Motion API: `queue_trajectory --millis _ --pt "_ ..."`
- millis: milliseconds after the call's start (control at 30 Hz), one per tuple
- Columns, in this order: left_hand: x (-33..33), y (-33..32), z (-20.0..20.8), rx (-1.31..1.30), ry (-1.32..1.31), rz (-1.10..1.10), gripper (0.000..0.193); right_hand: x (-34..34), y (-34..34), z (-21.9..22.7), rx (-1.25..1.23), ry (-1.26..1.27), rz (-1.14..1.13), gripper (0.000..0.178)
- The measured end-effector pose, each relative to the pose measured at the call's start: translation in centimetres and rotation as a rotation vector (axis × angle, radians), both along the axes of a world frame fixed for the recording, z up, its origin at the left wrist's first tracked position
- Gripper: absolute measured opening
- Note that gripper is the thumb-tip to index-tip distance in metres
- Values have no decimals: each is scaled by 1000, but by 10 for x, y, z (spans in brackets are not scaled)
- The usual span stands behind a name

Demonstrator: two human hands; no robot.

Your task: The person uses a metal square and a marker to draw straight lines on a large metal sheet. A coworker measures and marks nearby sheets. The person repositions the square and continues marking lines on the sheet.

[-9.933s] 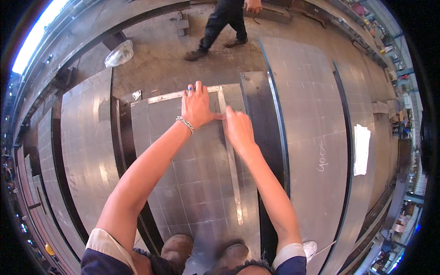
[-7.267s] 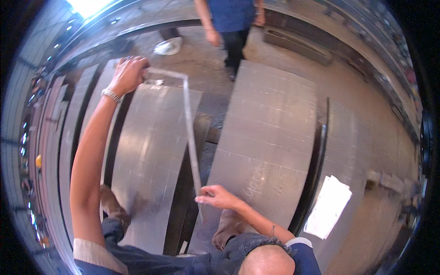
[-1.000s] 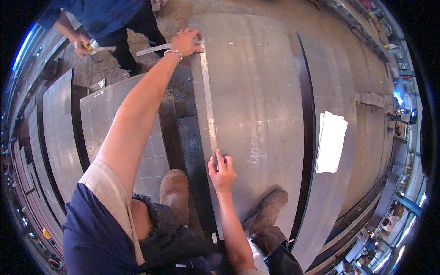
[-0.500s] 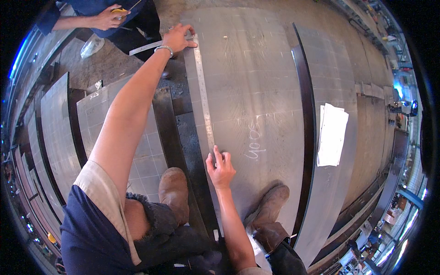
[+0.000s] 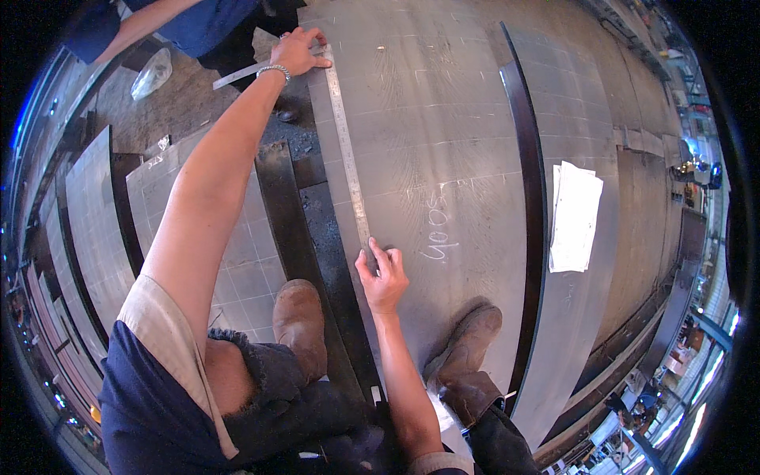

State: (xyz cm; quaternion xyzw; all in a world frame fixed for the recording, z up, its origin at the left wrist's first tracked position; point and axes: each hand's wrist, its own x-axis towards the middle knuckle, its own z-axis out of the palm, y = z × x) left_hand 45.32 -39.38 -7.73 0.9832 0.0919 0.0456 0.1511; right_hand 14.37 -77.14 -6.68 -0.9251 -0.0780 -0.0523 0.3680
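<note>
A long L-shaped steel square (image 5: 348,162) lies flat along the left edge of a wide grey steel plate (image 5: 443,95). At the far corner of the square, my left hand (image 5: 297,52) grips it, fingers bent over the corner. The square's short arm sticks out to the left past my wrist. My right hand (image 5: 383,279) pinches the near end of the long arm between thumb and fingers; whether it also holds something small is hidden. Handwritten chalk marks and thin ruled lines show on the plate.
My boots (image 5: 473,336) stand on and beside the plate. White paper sheets (image 5: 575,218) lie on a plate to the right, past a dark upright strip (image 5: 532,206). Another person's arm (image 5: 142,28) is at upper left, near a clear plastic bag (image 5: 152,74). More gridded plates lie left.
The view has shifted slightly, so the plate and both hands sit a bit higher in it. The other person's hand with a yellow tape measure has gone out of view. My grips look unchanged.
</note>
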Motion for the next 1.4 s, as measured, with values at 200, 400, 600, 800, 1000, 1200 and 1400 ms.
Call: queue_trajectory --millis 200,400,600,800,1000,1200,1400 --pt "1 0 3 -47 42 18 57 0 1 0 77 20 -30 35" --pt "0 3 4 -34 5 -2 61 1 4 -1 79 0 -45 32" --pt "0 1 6 -48 33 -2 60 0 5 0 101 2 -65 31" --pt "-1 0 7 -16 35 -3 60 0 8 -1 99 23 -80 31" --pt "-1 0 5 -2 31 -14 61 0 9 4 99 53 -85 29" --pt "-1 3 6 -13 21 -30 60 1 8 4 103 63 -71 30" --pt "0 2 10 -53 52 -22 50 2 7 -1 89 33 -59 30"
